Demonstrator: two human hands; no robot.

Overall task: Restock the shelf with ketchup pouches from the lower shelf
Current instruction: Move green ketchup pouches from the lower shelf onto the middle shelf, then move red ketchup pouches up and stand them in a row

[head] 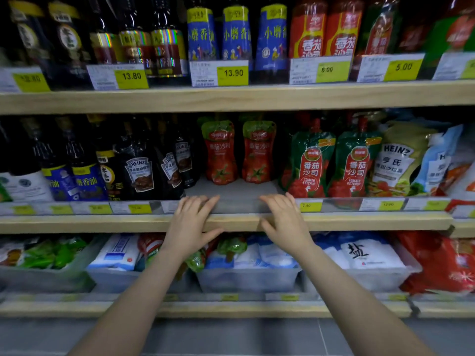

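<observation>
Two red ketchup pouches with green tops [221, 152] [258, 151] stand upright side by side toward the back of the middle shelf [231, 191]. Bare grey shelf lies in front of them. My left hand [192, 222] and my right hand [282, 222] rest flat on the shelf's front edge, fingers spread, holding nothing. More pouches of the same red and green look [231, 246] lie in a clear bin [246, 278] on the lower shelf, partly hidden behind my hands and among white bags.
Green-and-red tomato ketchup pouches [311, 165] stand right of the gap; dark Heinz sauce pouches [140, 173] stand left. Bottles fill the top shelf [231, 98]. White salt bags [365, 255] and green packets [51, 253] fill the lower bins. Grey floor below.
</observation>
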